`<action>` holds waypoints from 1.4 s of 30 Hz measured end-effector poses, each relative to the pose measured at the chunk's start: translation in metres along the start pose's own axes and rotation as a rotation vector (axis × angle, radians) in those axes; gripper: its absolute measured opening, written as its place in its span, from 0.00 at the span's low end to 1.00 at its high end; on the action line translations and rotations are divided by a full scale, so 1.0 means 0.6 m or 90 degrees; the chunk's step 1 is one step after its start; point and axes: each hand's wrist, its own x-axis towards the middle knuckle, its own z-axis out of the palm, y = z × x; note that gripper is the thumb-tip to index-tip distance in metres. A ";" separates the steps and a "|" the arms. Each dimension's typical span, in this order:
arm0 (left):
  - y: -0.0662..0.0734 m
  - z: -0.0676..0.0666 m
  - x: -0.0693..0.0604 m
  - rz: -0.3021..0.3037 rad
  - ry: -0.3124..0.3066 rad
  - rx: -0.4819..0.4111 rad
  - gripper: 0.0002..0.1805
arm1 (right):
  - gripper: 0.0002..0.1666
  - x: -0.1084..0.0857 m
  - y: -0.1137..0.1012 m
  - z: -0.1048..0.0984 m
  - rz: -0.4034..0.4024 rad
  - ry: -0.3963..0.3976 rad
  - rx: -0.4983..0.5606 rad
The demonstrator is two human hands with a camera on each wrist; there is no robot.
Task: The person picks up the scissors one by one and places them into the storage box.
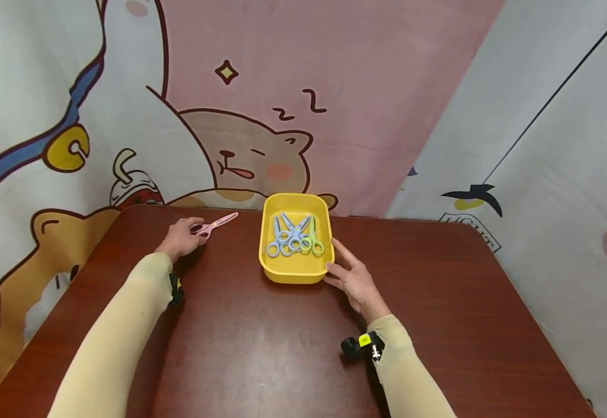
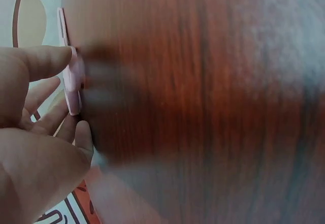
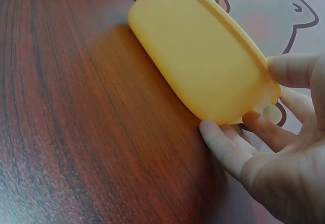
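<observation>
My left hand point(image 1: 180, 239) is at the far left of the table, its thumb and fingers on the handle loops of a pair of pink scissors point(image 1: 222, 222). The blades point away to the right. In the left wrist view the thumb lies over the pink handle point(image 2: 74, 74), with other fingers around its lower end. Beside a yellow tray point(image 1: 295, 273), my right hand point(image 1: 354, 281) touches the right side with extended fingers. Inside the tray lie blue scissors point(image 1: 294, 232) and green scissors point(image 1: 313, 239), partly overlapping. From the right wrist, the tray's outer wall point(image 3: 198, 51) hides its contents.
The dark red-brown wooden table point(image 1: 261, 348) carries everything. Behind its far edge hangs a cloth printed with cartoon animals point(image 1: 261, 151), close to the tray's back. Each wrist wears a small black camera, the right one point(image 1: 352, 348) near the tabletop.
</observation>
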 end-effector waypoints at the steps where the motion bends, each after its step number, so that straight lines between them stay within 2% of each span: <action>1: 0.000 0.001 0.000 -0.001 0.000 -0.004 0.34 | 0.41 0.000 0.000 0.000 0.002 0.003 -0.001; 6: -0.002 -0.002 -0.003 -0.014 -0.008 -0.014 0.34 | 0.40 0.000 -0.001 -0.001 0.009 0.011 -0.003; 11: 0.003 -0.004 -0.005 -0.019 -0.007 0.004 0.34 | 0.40 0.000 -0.001 -0.001 0.008 0.011 -0.001; 16: 0.014 -0.007 -0.010 -0.008 -0.001 0.041 0.33 | 0.40 0.000 -0.001 0.000 0.009 0.009 -0.007; 22: 0.024 -0.008 -0.013 0.023 -0.001 0.104 0.30 | 0.39 -0.001 -0.004 0.001 0.008 0.010 -0.009; 25: 0.026 -0.006 -0.013 0.026 0.000 0.116 0.29 | 0.39 0.000 -0.003 0.001 0.006 0.006 -0.010; 32: 0.033 0.000 -0.018 -0.006 -0.014 0.112 0.27 | 0.40 -0.001 -0.001 0.000 0.004 0.002 -0.008; 36: 0.033 0.003 -0.025 -0.002 -0.010 0.111 0.28 | 0.40 -0.002 -0.002 0.000 0.002 -0.001 -0.003; 42: 0.030 0.009 -0.032 0.017 0.021 0.116 0.28 | 0.40 -0.001 -0.002 0.000 0.000 -0.002 -0.001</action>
